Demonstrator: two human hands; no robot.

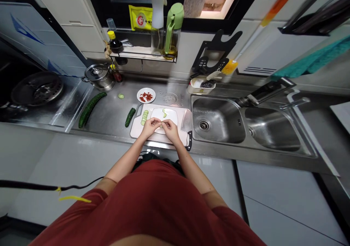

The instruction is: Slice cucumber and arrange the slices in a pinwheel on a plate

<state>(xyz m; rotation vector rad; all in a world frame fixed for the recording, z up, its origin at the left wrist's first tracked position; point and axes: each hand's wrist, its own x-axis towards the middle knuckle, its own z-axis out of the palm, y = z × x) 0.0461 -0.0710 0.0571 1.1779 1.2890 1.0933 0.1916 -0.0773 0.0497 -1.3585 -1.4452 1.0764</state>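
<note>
Over the white plate [172, 114], my left hand [151, 126] and my right hand [170, 128] meet fingertip to fingertip. Both are closed in a pinch on a small, pale cucumber slice [161, 126], mostly covered by the fingers. Curved cucumber pieces [164, 113] lie on the plate, which rests on a pale cutting board [136, 130]. Left of the plate, a row of overlapping cucumber slices [144, 117] sits on the board. A knife [189, 141] with a black handle lies along the board's right end. A cut cucumber length [130, 117] is just left of the board.
Behind the board stands a small plate [139, 93] of red pieces. A whole cucumber [90, 109], a cucumber end [121, 96] and a lidded pot [100, 79] are leftward. The double sink [218, 129] adjoins on the right. A shelf [139, 54] holds bottles at the back.
</note>
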